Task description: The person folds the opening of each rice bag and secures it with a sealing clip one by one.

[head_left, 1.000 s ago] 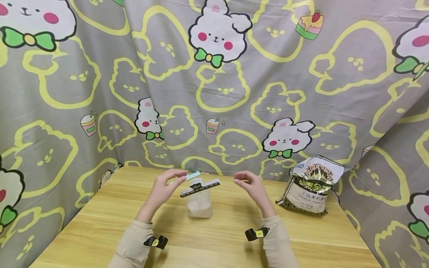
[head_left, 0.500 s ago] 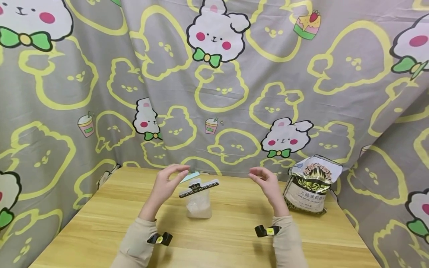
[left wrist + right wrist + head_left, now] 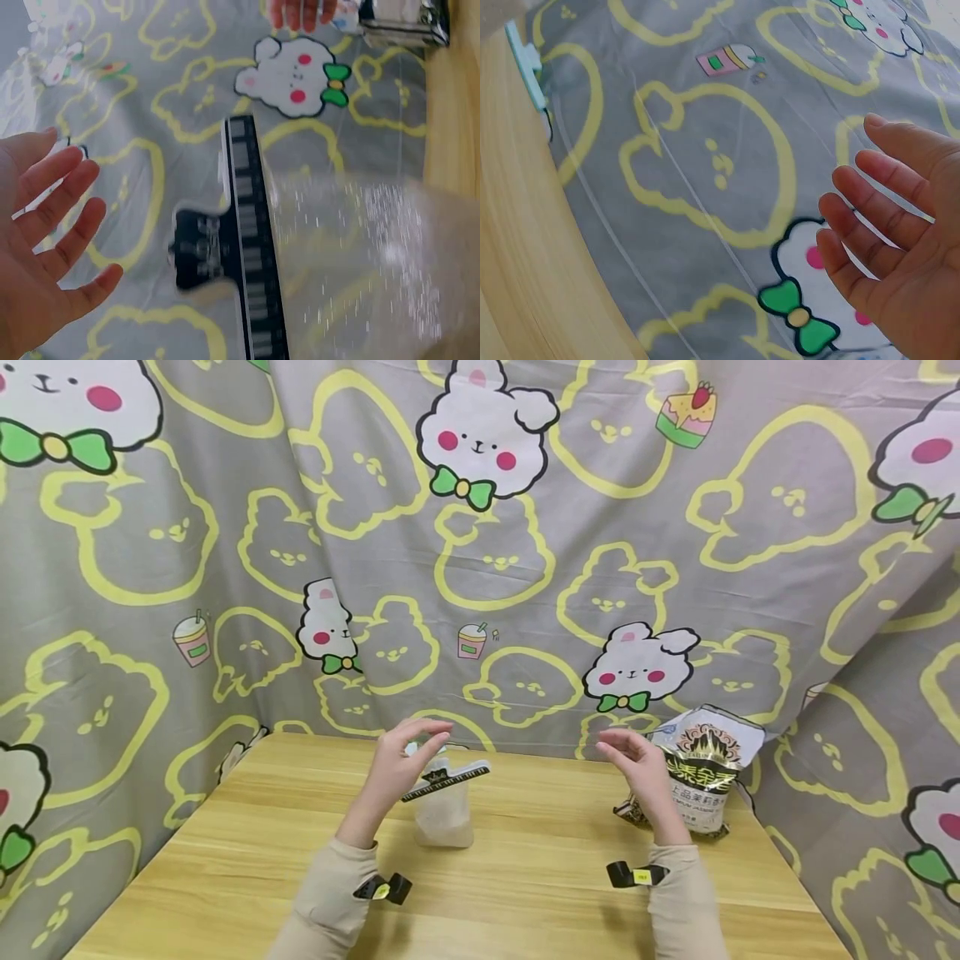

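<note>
One plastic bag (image 3: 444, 824): was stood upright on the tabletop (image 3: 525, 893), at five o'clock from the left hand (image 3: 405, 760). One clip (image 3: 453, 782): was fixed aslant across its top. Clearance from the clip was judged advisable, lest the bag be tipped. Left fingers: were spread apart, nothing held. Right hand (image 3: 641, 770): fingers loosely curved, thumb apart, nothing held; one sack (image 3: 708, 768) at three o'clock.

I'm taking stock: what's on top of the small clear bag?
A piano-patterned clip spans the top of the clear bag. The strip of bag behind the clip is covered.
</note>
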A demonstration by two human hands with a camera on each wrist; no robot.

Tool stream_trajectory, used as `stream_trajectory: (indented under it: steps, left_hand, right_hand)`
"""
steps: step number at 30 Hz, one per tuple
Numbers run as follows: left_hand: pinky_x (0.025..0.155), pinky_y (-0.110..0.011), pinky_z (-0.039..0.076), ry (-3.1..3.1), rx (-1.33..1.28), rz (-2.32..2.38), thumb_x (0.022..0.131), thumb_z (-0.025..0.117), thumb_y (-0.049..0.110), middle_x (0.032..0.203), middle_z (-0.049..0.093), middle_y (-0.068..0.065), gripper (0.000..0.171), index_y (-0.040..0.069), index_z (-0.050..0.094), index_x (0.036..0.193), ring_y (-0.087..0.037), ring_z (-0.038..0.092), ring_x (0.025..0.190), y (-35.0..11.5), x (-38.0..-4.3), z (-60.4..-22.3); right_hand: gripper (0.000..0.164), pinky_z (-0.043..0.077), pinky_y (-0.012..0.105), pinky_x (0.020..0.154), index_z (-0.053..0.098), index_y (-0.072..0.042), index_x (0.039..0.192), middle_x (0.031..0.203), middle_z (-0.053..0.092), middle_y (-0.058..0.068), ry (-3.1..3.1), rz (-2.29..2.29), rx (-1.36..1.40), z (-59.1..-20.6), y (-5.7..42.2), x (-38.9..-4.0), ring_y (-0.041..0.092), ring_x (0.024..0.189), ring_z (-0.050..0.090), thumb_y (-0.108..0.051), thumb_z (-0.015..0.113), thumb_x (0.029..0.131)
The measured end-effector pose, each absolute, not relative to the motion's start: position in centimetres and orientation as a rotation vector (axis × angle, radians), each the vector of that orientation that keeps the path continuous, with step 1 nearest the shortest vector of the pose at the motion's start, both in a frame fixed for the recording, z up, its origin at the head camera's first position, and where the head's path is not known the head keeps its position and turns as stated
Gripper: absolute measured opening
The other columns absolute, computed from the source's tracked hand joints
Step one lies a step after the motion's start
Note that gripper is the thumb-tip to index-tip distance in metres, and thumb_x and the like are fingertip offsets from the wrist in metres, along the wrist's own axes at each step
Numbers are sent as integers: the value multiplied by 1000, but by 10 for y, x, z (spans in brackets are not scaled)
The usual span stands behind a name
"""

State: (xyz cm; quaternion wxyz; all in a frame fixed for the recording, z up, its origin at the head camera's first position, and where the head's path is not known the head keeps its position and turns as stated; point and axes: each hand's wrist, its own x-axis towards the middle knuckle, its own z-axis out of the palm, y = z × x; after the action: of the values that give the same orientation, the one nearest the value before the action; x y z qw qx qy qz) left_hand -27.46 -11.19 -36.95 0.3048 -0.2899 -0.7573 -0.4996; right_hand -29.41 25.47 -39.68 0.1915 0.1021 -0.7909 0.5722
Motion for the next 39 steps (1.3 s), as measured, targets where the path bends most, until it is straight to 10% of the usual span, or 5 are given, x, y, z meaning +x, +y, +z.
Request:
stream_trajectory:
  steps: [39]
  left_hand:
    - [97, -34, 51, -2024, -1017, -1584, 95, 63, 19, 107, 73, -5, 21, 9, 72, 112, -16, 65, 105, 5, -267, -355]
  right_hand:
    - [39, 41, 0, 75, 60, 6, 120, 92, 54, -42, -2352, 1158, 86, -399, 380, -253, -21, 85, 52, -24, 64, 95]
